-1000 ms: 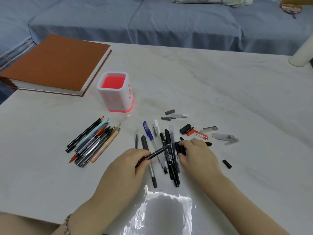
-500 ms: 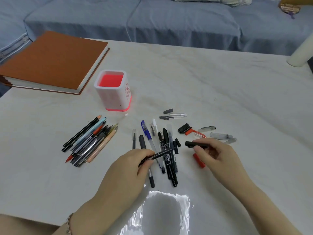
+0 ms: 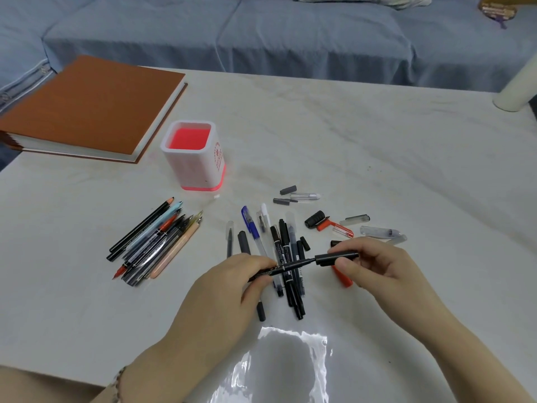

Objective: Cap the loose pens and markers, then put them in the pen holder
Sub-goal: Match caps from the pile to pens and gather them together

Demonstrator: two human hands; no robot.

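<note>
**Cap lined up on the marker's tip**

The left hand (image 3: 232, 283) pinches the black marker (image 3: 293, 266) by its barrel, tip aimed right, so that the right hand (image 3: 374, 266), fingers curled round the black cap (image 3: 334, 257), can push it straight on. Cap and tip seem to touch, but how far the cap is seated is hard to tell. Both are held just above the loose pens (image 3: 283, 237). The pen holder (image 3: 189, 170) stands well apart, up and to the left. A red cap (image 3: 344, 280) lies half hidden under the right hand.
</note>
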